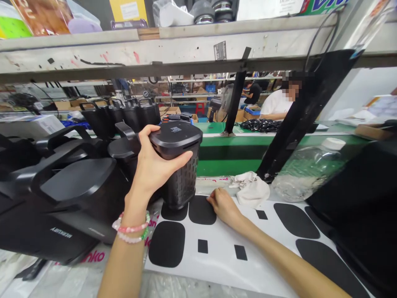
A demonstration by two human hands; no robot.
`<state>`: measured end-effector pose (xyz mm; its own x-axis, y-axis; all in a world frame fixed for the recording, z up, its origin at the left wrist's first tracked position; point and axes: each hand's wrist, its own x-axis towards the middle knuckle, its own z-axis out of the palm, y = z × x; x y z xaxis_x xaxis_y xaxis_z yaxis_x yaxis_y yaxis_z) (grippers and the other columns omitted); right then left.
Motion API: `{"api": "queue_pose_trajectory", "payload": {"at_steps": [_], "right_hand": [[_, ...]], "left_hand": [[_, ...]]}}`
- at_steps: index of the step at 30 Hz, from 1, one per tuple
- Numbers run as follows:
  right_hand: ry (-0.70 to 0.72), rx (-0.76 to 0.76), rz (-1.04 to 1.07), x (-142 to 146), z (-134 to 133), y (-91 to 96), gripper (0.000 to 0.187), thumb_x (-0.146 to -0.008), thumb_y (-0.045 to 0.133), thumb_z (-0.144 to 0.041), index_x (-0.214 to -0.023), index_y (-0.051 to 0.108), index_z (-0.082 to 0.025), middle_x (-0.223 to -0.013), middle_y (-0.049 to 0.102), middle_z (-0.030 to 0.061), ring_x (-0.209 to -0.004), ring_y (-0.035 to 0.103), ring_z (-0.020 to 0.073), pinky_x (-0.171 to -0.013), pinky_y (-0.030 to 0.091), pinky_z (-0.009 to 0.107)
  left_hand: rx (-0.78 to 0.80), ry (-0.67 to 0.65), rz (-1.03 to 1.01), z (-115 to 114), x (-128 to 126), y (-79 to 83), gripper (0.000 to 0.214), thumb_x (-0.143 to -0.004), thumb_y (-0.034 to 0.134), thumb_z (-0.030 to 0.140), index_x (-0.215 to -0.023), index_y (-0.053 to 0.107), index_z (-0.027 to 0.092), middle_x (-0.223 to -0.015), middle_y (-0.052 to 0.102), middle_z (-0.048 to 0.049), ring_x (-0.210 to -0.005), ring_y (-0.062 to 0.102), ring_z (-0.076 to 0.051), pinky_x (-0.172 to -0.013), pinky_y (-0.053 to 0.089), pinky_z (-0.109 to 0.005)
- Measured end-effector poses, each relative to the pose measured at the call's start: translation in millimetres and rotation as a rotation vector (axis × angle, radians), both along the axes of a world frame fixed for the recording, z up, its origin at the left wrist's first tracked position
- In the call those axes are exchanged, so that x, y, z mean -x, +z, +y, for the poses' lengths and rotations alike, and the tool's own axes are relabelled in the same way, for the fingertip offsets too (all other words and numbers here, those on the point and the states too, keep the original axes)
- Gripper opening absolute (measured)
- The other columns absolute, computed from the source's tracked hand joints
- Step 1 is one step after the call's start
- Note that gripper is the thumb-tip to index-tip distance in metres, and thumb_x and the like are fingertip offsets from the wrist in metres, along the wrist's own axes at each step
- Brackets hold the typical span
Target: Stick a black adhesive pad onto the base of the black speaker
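My left hand [151, 167] grips the top of a black unit [182, 174] that looks like a portable speaker. Thumb and fingers are wrapped round its flat end, and its side has a raised pattern. It is held upright over a white sheet [217, 277] of black stickers, covering part of one. My right hand [225, 207] is closed in a pinch at the upper right edge of a rounded-square black sticker [202, 211] on that sheet. Another rounded sticker [166, 244] lies nearer me, beside small black rectangles [202, 246].
Several similar black units with handles [77, 182] crowd the left. A white cloth [252, 190] and a clear plastic bottle [307, 169] lie behind the sheet. A slanted black post [297, 120] stands at right. Overhead runs a loaded shelf [182, 45]. Beyond the green conveyor [229, 157] a person [279, 103] sits.
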<state>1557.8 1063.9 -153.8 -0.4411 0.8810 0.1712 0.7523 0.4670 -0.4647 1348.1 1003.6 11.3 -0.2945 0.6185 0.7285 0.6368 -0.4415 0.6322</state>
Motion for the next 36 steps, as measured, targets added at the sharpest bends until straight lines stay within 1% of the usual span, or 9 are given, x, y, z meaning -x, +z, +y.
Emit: {"api": "queue_pose_trajectory", "payload": {"at_steps": [9,14,17,20,24,29,32,34,36], "right_hand": [[0.001,0.027,0.043,0,4,-0.8,0.013,-0.09,0.051,-0.024,-0.079,0.051,-0.017,-0.089,0.059,0.0114,-0.088,0.055,0.0259,-0.076,0.041,0.036],[0.121,0.006,0.143,1,-9,3.0,0.012,-0.09,0.048,-0.02,-0.079,0.048,-0.019,-0.086,0.058,0.0072,-0.086,0.053,0.0216,-0.077,0.042,0.033],[0.184,-0.01,0.181,1,-16,6.0,0.004,-0.089,0.048,-0.017,-0.089,0.051,-0.019,-0.087,0.057,0.0065,-0.086,0.051,0.0209,-0.077,0.043,0.034],[0.188,0.003,0.182,3,-15,6.6,0.029,-0.082,0.049,-0.008,-0.111,0.05,-0.015,-0.085,0.056,0.005,-0.085,0.051,0.0207,-0.077,0.044,0.033],[0.22,0.003,0.134,9,-17,7.7,0.028,-0.073,0.05,-0.003,-0.098,0.055,-0.014,-0.085,0.055,0.0054,-0.086,0.049,0.0211,-0.076,0.042,0.033],[0.408,-0.054,0.04,14,-45,16.7,0.029,-0.066,0.046,0.001,-0.088,0.055,-0.015,-0.088,0.055,0.0071,-0.088,0.044,0.023,-0.078,0.039,0.035],[0.536,-0.178,-0.088,14,-71,25.1,0.025,-0.069,0.045,-0.001,-0.087,0.055,-0.015,-0.088,0.055,0.0089,-0.085,0.042,0.0243,-0.074,0.038,0.038],[0.615,-0.268,-0.141,12,-90,35.2,0.02,-0.072,0.045,-0.004,-0.086,0.054,-0.016,-0.087,0.055,0.0087,-0.082,0.042,0.024,-0.071,0.039,0.038],[0.677,-0.302,-0.069,7,-108,52.3,0.019,-0.073,0.047,-0.005,-0.084,0.052,-0.018,-0.083,0.054,0.0063,-0.08,0.043,0.0224,-0.068,0.04,0.035]], "left_hand": [[-0.028,-0.016,0.01,2,1,0.0,0.081,-0.055,0.085,0.037,-0.118,0.036,0.024,-0.114,0.049,-0.0063,-0.095,0.06,-0.021,-0.082,0.053,-0.037],[-0.043,-0.055,0.017,2,1,-0.9,0.081,-0.056,0.085,0.04,-0.118,0.036,0.025,-0.117,0.046,-0.007,-0.101,0.058,-0.023,-0.089,0.051,-0.04],[-0.048,-0.067,0.013,2,1,-1.5,0.081,-0.056,0.086,0.041,-0.118,0.035,0.025,-0.118,0.045,-0.007,-0.104,0.057,-0.024,-0.092,0.049,-0.042],[-0.051,-0.079,0.011,4,2,-2.4,0.081,-0.057,0.085,0.04,-0.118,0.035,0.025,-0.117,0.045,-0.0068,-0.104,0.057,-0.024,-0.093,0.049,-0.043],[-0.055,-0.086,0.006,5,4,-3.3,0.079,-0.058,0.084,0.038,-0.118,0.034,0.025,-0.118,0.045,-0.0068,-0.104,0.058,-0.023,-0.093,0.05,-0.041],[-0.042,-0.054,0.022,4,3,-2.5,0.08,-0.058,0.084,0.041,-0.118,0.034,0.026,-0.119,0.045,-0.0069,-0.105,0.058,-0.023,-0.091,0.051,-0.04],[-0.042,-0.044,0.036,4,4,-2.9,0.08,-0.058,0.084,0.042,-0.118,0.034,0.025,-0.119,0.044,-0.0071,-0.105,0.057,-0.024,-0.091,0.051,-0.04],[-0.037,-0.046,0.042,5,6,-4.0,0.081,-0.058,0.084,0.042,-0.119,0.034,0.025,-0.118,0.045,-0.007,-0.104,0.058,-0.023,-0.09,0.051,-0.04],[-0.047,-0.026,0.052,6,7,-4.8,0.081,-0.057,0.084,0.041,-0.12,0.035,0.025,-0.117,0.045,-0.0062,-0.103,0.058,-0.023,-0.09,0.051,-0.038]]}}
